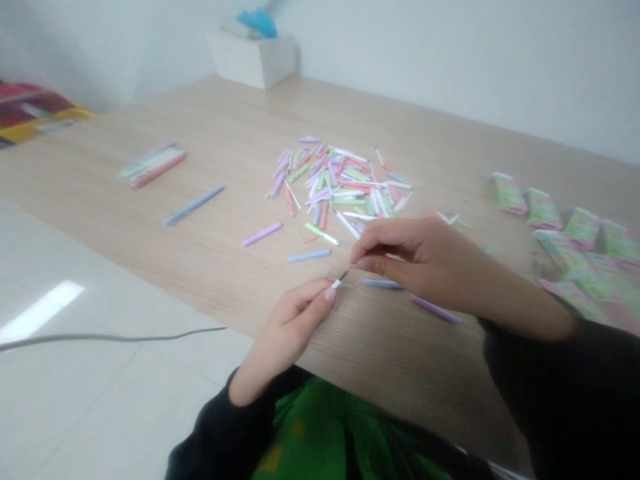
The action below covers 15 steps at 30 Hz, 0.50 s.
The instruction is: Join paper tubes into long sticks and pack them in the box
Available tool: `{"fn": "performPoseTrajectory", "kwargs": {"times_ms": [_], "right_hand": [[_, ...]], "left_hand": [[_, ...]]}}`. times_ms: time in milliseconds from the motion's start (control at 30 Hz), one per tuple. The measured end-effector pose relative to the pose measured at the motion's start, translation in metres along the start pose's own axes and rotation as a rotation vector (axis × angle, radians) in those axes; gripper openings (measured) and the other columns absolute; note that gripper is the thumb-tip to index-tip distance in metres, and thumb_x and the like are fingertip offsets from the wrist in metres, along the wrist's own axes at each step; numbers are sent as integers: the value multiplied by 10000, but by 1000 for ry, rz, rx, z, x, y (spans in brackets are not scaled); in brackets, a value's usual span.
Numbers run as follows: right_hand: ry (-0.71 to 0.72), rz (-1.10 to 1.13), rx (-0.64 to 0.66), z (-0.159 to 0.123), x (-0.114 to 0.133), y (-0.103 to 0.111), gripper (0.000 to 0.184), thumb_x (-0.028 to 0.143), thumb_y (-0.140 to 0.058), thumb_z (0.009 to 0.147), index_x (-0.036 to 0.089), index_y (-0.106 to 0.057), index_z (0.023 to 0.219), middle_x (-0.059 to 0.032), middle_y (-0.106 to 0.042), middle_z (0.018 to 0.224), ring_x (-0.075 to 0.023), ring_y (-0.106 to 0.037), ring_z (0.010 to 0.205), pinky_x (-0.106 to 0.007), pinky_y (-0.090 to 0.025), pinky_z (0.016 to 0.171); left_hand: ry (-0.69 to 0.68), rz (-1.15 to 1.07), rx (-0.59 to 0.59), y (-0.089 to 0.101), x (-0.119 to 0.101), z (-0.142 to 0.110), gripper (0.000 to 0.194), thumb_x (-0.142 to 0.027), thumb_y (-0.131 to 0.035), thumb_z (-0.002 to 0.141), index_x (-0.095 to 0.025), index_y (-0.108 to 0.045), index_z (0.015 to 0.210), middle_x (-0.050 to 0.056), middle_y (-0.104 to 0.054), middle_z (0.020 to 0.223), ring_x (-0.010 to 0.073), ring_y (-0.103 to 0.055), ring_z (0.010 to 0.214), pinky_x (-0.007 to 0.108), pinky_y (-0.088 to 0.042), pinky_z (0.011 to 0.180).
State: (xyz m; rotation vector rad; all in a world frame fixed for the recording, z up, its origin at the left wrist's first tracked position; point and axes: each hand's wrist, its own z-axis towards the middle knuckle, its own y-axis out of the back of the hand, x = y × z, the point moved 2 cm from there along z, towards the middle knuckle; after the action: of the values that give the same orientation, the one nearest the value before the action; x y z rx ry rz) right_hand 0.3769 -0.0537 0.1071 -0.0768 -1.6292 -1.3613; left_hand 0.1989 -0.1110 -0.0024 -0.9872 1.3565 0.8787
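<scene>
Left hand: fingertips closed on a slim white pen part, held above the counter near its front edge. Right hand: thumb and forefinger pinched at the part's dark tip; whether they grip it, cannot tell. Pile of pastel pen pieces lies beyond both hands.

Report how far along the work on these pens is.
Looks done: a small bundle laid side by side at the left, perhaps the blue pen near it.
In hand: a slim white piece in the left hand, the right hand at its dark tip.
Probably left: the large loose heap.
</scene>
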Motion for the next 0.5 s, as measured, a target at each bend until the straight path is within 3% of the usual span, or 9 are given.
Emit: {"fn": "performPoseTrajectory", "kwargs": {"times_ms": [500], "right_hand": [[-25,16,-33,-26,2,2,105,188,-645,915,192,-735,860,7,-748,829,-139,-666,767,-274,-481,713]], "left_hand": [[-39,80,31,-16,-12,-6,396,-395,-474,1044,-199,-443,702,-41,-354,682,128,-320,636,290,-276,620]]}}
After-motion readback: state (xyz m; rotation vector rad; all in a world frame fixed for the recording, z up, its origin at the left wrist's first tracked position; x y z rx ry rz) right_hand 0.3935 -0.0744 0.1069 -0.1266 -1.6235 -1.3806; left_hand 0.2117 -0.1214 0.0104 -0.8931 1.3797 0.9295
